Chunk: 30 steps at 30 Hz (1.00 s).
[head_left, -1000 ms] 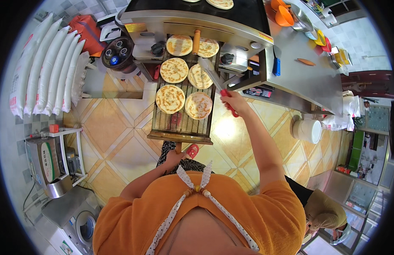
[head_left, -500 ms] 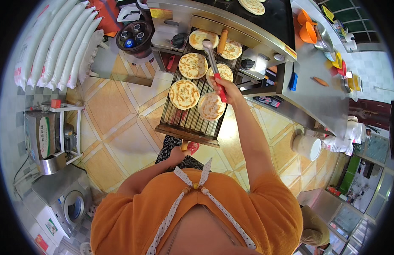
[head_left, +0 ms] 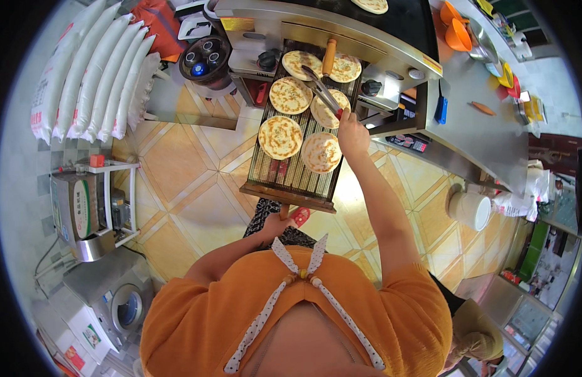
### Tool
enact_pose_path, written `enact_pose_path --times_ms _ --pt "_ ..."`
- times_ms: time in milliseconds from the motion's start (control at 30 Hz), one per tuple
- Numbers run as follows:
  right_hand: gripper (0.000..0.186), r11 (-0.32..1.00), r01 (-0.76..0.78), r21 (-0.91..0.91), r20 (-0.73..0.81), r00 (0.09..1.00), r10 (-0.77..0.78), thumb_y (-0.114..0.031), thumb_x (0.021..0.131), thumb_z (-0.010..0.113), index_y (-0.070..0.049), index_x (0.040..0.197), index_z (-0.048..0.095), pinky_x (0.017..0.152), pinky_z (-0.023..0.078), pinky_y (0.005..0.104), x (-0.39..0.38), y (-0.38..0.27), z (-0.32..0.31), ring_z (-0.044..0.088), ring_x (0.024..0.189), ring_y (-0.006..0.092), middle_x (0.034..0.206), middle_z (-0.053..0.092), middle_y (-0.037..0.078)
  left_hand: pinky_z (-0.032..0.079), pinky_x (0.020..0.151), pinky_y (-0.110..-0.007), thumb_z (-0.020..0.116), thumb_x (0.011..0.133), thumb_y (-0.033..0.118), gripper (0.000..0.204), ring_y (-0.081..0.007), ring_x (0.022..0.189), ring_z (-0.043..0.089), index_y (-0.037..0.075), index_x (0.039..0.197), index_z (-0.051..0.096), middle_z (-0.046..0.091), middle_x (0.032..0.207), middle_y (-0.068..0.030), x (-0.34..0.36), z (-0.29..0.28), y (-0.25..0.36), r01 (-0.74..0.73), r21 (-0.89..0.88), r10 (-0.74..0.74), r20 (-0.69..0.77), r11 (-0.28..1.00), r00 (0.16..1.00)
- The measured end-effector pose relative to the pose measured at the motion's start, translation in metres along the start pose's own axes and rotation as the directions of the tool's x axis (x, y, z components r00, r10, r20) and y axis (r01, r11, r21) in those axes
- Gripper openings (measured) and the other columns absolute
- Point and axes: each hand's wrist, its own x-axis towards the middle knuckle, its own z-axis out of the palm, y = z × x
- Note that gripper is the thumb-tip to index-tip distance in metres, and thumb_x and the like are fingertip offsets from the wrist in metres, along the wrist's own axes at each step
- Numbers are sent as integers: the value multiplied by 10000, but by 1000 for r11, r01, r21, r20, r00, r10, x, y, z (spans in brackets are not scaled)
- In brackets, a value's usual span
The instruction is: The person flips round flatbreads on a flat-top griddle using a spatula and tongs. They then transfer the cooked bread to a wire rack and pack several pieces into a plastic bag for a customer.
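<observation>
The right hand (head_left: 352,131) is closed in a fist around the red-tipped handle end of a pair of long metal tongs (head_left: 322,92); the fingers are wrapped tight, and the tong arms are squeezed nearly together. From the fist the tongs run up and to the person's left, their long axis slanting away from the body, with the tips ending between the round, golden-brown flatbreads at the far end of the rack, close to a wooden-handled rolling pin (head_left: 329,57). Whether the tips actually grip a flatbread cannot be told.

The left hand (head_left: 279,224) is curled shut around the short wooden handle at the near edge of a rectangular wire grill rack with a wooden frame (head_left: 291,179), fingers folded under it. The rack's long axis points away from the person, its far end resting at the steel oven front (head_left: 316,28). Just beyond the right fingers lies one flatbread (head_left: 321,152); another (head_left: 280,137) sits farther to the left of them.
</observation>
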Motion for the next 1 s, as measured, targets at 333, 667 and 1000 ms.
enact_pose_path --times_ms 333,667,1000 --pt "180 310 -594 742 619 785 25 -156 814 584 17 855 562 465 427 245 -23 33 -15 511 517 103 638 537 45 433 531 -377 648 721 366 382 -267 584 602 -14 738 620 599 610 -131 -1 2 1 -13 53 15 -39 998 999" --pt "204 -83 -723 686 707 690 -158 -146 837 592 23 933 530 441 392 201 -6 37 -14 465 528 66 759 554 50 386 427 -310 646 773 254 305 -156 436 511 -8 632 577 552 527 -62 7 3 -9 -17 6 17 -9 1000 1000" --pt "227 -121 -692 711 702 706 88 -170 824 596 31 916 541 464 408 201 -44 81 -8 475 546 68 776 563 54 367 417 -297 657 757 249 311 -124 428 497 7 589 555 523 499 -30 3 1 2 69 -170 -59 64 983 996"
